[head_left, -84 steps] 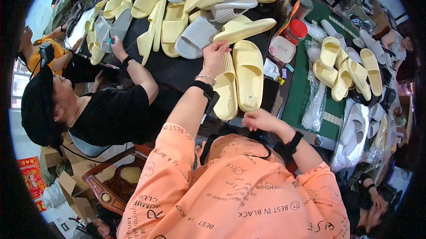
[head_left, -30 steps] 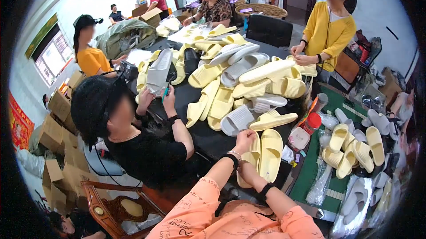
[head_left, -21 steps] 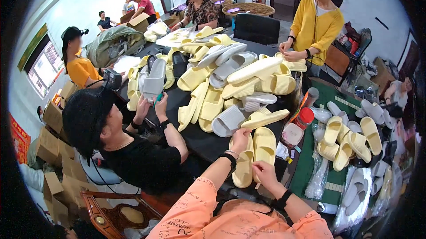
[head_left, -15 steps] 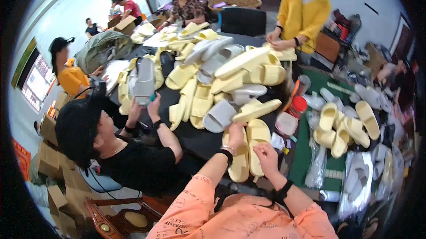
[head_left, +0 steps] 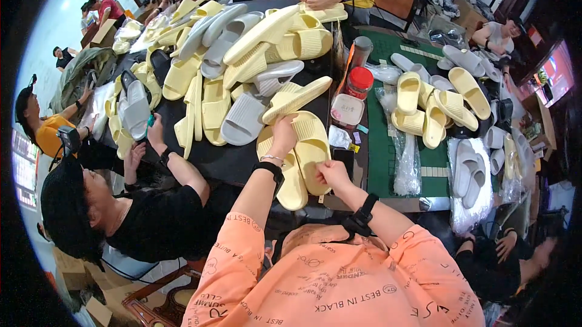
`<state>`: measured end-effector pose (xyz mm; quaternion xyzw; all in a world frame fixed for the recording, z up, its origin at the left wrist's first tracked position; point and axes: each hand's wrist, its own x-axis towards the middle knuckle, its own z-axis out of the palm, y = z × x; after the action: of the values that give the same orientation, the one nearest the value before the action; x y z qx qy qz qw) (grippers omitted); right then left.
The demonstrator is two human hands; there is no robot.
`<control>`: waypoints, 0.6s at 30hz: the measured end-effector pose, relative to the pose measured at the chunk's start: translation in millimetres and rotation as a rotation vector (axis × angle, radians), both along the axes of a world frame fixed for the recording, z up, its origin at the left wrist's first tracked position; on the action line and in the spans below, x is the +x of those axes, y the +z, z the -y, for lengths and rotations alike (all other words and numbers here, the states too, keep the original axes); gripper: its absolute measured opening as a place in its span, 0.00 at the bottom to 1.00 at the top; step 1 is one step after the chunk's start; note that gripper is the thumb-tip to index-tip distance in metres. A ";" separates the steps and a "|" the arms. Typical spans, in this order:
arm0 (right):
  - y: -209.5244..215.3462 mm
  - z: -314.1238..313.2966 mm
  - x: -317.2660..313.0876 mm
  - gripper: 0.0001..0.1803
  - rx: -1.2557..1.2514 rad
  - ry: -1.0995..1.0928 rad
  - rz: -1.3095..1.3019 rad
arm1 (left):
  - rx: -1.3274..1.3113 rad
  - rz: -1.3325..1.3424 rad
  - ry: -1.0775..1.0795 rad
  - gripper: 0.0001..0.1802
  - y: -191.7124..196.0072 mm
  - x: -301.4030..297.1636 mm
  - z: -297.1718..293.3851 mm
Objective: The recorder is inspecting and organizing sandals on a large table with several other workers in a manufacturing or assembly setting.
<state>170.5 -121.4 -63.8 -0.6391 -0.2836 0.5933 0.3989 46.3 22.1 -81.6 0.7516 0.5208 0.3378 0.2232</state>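
Two pale yellow slide sandals [head_left: 306, 157] lie side by side on the black table [head_left: 224, 160] right in front of me. My left hand [head_left: 284, 134] rests on the left sandal's strap, fingers curled over it. My right hand [head_left: 331, 174] pinches the near edge of the right sandal. Both wrists carry black bands. Another yellow sandal [head_left: 297, 97] lies tilted just beyond my left hand.
A heap of yellow and grey sandals [head_left: 242, 48] covers the far table. A person in black [head_left: 145, 218] at my left handles a grey sandal [head_left: 136, 107]. A green mat [head_left: 388, 157] on the right holds more yellow sandals [head_left: 430, 105], a red-lidded jar [head_left: 359, 81] and plastic bags.
The view has tilted down and closer to the table. My hands stay on the same sandal pair, the right hand now gripping the right sandal's near edge.
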 end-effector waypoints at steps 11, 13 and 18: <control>9.6 2.3 3.8 0.11 -0.322 0.238 -0.072 | -0.109 -0.086 -0.041 0.15 -7.5 -3.2 -19.1; 13.4 -5.9 1.8 0.13 -0.319 0.223 -0.055 | -0.057 -0.036 -0.037 0.10 -3.6 0.6 -15.7; -28.0 -42.3 -17.3 0.14 0.230 0.424 0.638 | -0.171 -0.048 0.070 0.13 -20.6 -6.7 -12.7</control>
<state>153.2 -79.1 -91.8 -0.6698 -0.5833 0.3986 0.2287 39.7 34.8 -102.2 0.7189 0.5788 0.2816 0.2623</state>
